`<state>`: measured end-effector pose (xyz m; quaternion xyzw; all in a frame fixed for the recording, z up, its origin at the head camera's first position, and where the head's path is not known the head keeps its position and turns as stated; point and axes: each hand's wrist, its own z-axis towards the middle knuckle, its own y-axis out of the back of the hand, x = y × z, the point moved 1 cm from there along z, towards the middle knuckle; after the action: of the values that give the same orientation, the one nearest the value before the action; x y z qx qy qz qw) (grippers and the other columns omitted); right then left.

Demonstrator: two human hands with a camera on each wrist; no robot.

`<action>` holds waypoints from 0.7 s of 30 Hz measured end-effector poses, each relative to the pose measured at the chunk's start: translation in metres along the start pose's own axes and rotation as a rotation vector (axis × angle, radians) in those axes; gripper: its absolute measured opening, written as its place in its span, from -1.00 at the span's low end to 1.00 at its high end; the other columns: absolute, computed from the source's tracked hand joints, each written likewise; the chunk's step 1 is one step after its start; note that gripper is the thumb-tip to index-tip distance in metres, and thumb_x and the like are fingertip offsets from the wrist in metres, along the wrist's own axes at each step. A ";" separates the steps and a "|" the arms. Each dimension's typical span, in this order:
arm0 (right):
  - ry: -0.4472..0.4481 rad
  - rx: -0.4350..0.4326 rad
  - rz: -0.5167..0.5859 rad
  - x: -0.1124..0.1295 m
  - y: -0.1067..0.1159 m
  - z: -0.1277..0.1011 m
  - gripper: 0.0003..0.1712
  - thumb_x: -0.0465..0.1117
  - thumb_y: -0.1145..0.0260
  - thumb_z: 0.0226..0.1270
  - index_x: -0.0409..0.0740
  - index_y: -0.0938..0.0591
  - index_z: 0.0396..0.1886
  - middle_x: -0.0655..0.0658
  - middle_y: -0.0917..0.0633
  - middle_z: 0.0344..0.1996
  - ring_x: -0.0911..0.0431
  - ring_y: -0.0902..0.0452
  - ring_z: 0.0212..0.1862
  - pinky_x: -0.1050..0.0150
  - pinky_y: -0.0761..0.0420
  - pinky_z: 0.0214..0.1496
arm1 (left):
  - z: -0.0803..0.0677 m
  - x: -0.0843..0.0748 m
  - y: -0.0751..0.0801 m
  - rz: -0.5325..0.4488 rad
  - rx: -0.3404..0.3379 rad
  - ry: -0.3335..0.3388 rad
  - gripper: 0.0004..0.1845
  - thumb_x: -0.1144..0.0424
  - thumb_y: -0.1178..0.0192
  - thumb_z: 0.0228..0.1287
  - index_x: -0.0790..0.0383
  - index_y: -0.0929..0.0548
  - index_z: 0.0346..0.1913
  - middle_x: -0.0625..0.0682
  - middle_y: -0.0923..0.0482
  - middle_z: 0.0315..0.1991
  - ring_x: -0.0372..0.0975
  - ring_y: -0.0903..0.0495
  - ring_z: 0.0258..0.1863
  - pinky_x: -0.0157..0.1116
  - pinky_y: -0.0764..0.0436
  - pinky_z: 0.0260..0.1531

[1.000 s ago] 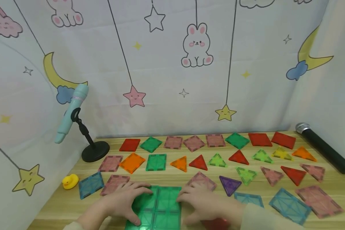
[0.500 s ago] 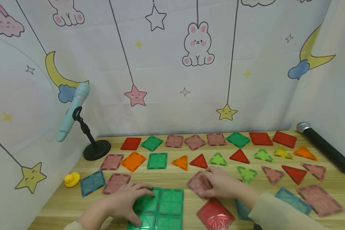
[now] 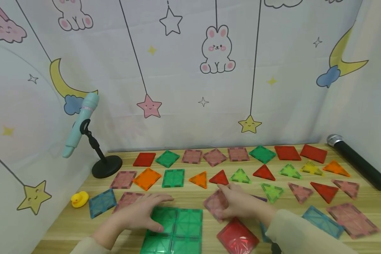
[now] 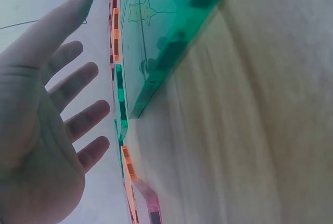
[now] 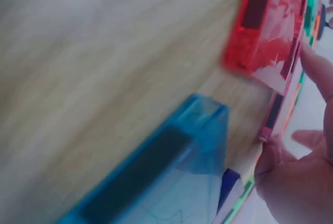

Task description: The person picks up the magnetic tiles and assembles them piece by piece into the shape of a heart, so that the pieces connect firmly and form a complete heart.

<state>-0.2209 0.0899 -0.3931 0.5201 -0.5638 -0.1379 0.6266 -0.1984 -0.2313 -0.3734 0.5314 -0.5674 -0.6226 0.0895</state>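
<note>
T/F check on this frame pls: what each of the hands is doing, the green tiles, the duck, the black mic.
1. The right hand holds a pink square tile. True.
2. The left hand pinches an orange triangle. False: its fingers are straight, resting over the left part of the green tile block.
3. The green tile block is made of joined square tiles lying flat on the table. True.
4. The yellow duck sits at the table's right edge. False: it sits at the left edge, beside a blue square tile.
5. The black microphone stands upright in a stand. False: it lies flat at the far right.
</note>
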 end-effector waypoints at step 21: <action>0.115 -0.252 0.009 -0.005 0.007 0.014 -0.65 -0.22 -0.37 0.20 -0.12 -0.51 -0.03 -0.12 -0.32 -0.17 0.12 -0.35 -0.32 0.21 -0.45 -0.26 | 0.003 0.010 -0.005 0.001 -0.050 0.028 -0.15 -0.13 -0.38 -0.01 0.04 -0.31 0.36 0.06 -0.23 0.34 0.09 -0.16 0.30 0.29 -0.14 0.12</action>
<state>-0.2377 0.0892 -0.3926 0.4416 -0.5078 -0.1748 0.7187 -0.2027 -0.2347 -0.3834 0.5373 -0.5506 -0.6291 0.1113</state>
